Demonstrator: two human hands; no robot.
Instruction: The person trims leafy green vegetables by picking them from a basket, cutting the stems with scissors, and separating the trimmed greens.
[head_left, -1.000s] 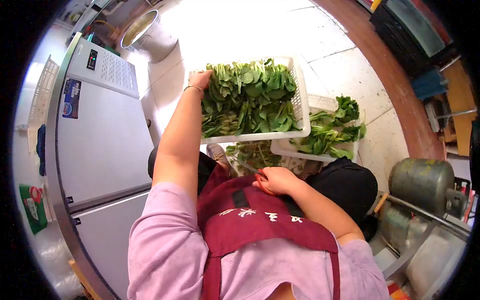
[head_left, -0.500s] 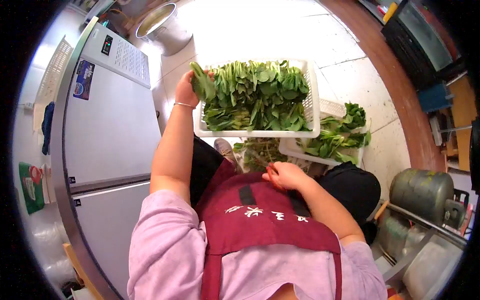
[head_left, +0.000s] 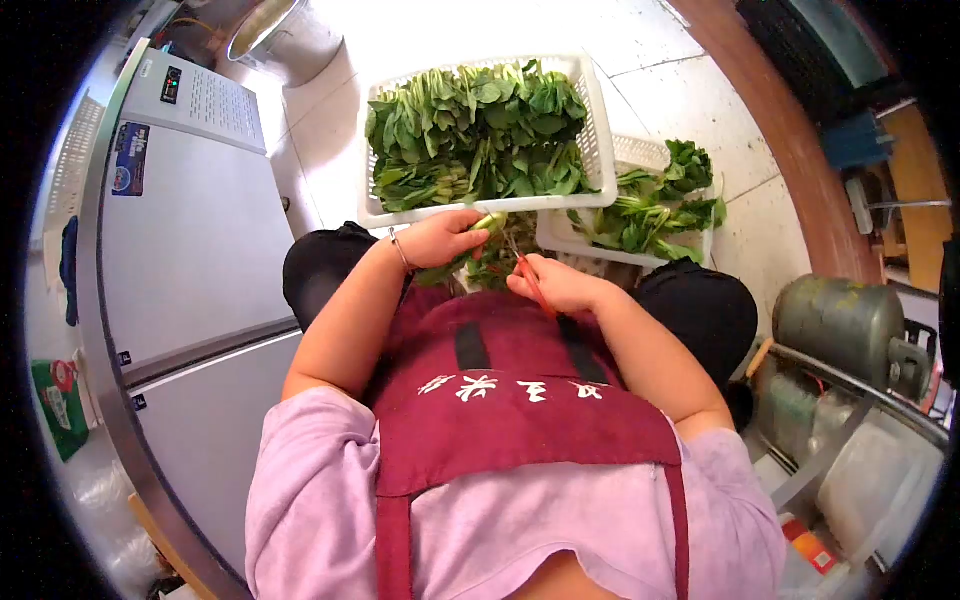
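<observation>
My left hand (head_left: pixel 440 243) is closed around a leafy green vegetable (head_left: pixel 489 223), its pale stem end pointing towards the scissors and its leaves hanging below my palm. My right hand (head_left: pixel 562 284) grips a pair of red-handled scissors (head_left: pixel 531 277), whose blades reach up close to that stem end; whether they touch it I cannot tell. Just beyond both hands is a white plastic basket (head_left: pixel 601 140) with leafy greens (head_left: pixel 480 125) laid in rows. Loose plant pieces (head_left: pixel 490 268) lie below the hands, partly hidden.
A second white basket (head_left: pixel 612 246) holding more greens (head_left: pixel 655 215) stands to the right, partly under the first. A white refrigerator (head_left: pixel 200 230) is on the left, a metal pot (head_left: pixel 290 45) at the far left. A gas cylinder (head_left: pixel 838 322) and a metal rack (head_left: pixel 850 395) are at right.
My left hand has moved from the basket's left end down to beside the scissors, holding a leafy green. My right hand stays near my lap with the scissors. The view has shifted slightly.
</observation>
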